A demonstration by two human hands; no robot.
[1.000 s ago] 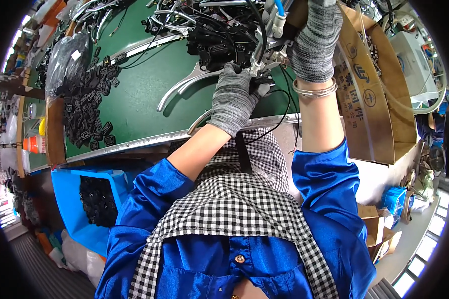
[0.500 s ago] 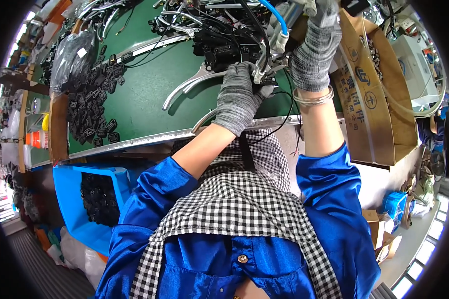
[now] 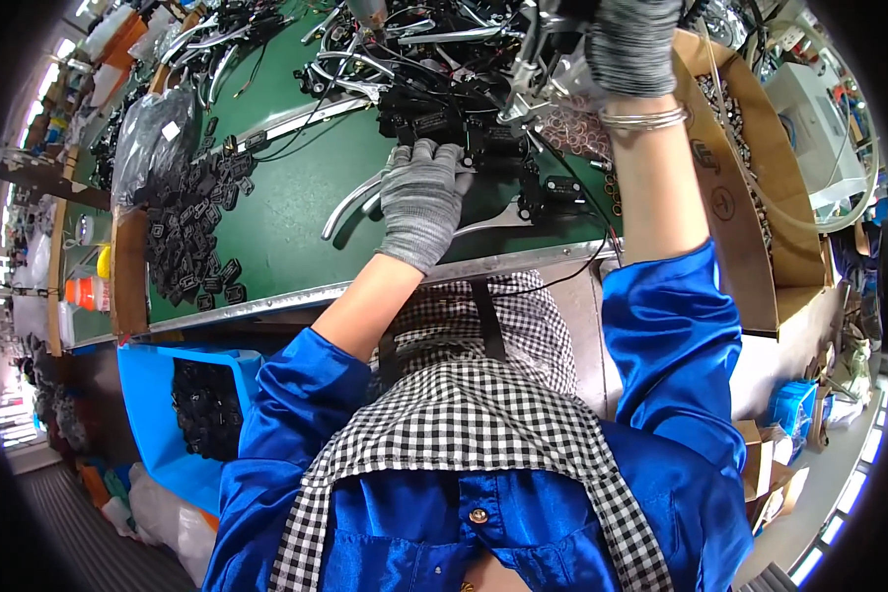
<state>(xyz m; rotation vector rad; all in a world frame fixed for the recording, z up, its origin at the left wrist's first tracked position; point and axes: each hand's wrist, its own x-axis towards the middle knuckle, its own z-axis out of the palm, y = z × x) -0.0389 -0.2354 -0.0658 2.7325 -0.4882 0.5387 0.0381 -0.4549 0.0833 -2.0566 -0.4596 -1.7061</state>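
Note:
My left hand (image 3: 422,202), in a grey knit glove, is closed over a silver brake lever (image 3: 350,209) with a black housing, low on the green table. Its fingertips are partly hidden. Just right of it lies another brake lever (image 3: 498,219) with black fittings and a thin black cable running over the table edge. My right hand (image 3: 636,49), gloved too, reaches far up beside a silver metal tool (image 3: 535,64). The frame's top edge cuts off its fingers, so any hold is hidden.
Black plastic pieces (image 3: 192,232) lie heaped at left beside a clear bag (image 3: 153,138). More levers and cables (image 3: 414,49) pile up behind. A bag of copper-coloured rings (image 3: 574,130) and a cardboard box (image 3: 725,207) stand right. Below left is a blue bin (image 3: 163,434).
My left hand has shifted left, away from the lever with the cable, which now lies uncovered. My right hand has moved farther up. The blue hose has gone out of view.

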